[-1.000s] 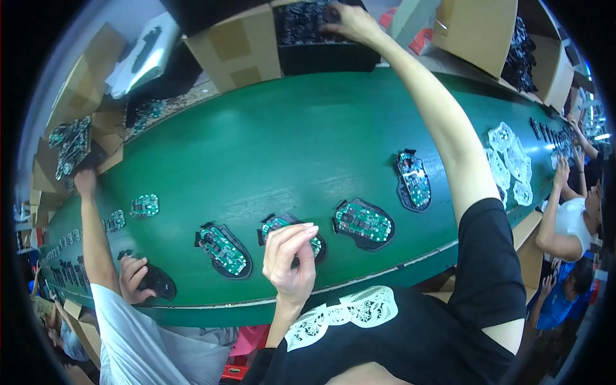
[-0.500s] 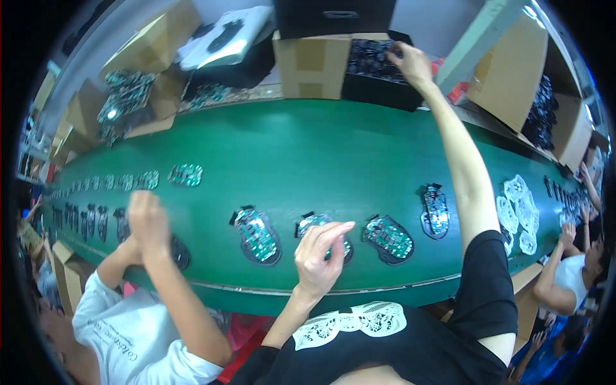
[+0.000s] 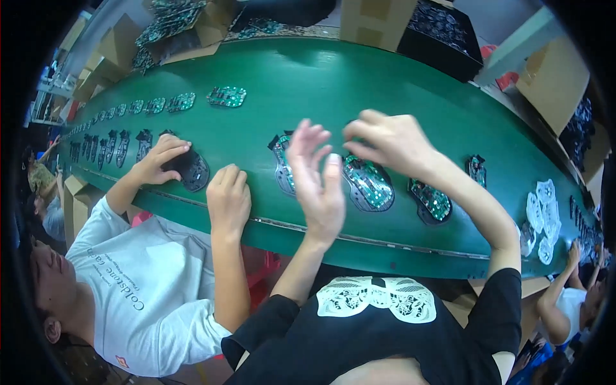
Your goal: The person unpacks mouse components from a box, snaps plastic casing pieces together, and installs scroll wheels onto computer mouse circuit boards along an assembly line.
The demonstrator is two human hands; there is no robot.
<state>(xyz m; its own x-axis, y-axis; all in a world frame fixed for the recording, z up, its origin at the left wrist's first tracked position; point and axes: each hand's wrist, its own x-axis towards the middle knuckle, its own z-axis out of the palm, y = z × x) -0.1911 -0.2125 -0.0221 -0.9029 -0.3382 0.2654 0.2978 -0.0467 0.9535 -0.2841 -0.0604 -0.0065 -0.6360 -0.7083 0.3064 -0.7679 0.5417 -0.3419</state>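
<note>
My left hand (image 3: 317, 189) is raised over the green belt with its fingers apart and nothing seen in them. Behind it, partly covered, lies a black shell with a green circuit board (image 3: 282, 168). My right hand (image 3: 393, 142) has bent, pinched fingers at the upper end of another circuit board in a black rounded shell (image 3: 369, 186). Whatever small thing these fingertips hold is hidden by blur. Farther right lie a third boarded shell (image 3: 431, 201) and a fourth one (image 3: 476, 169), partly behind my right forearm.
On the left, a co-worker's hand (image 3: 160, 160) touches a black shell (image 3: 194, 172). Rows of circuit boards (image 3: 226, 97) and dark shells run off to the far left. A black box of small dark parts (image 3: 443, 32) stands beyond the belt. White plastic pieces (image 3: 544, 215) lie to the right.
My right hand has come back from the box of dark parts to a boarded shell. My left hand's fingers have spread. The view has shifted, and the co-worker's hands have separated.
</note>
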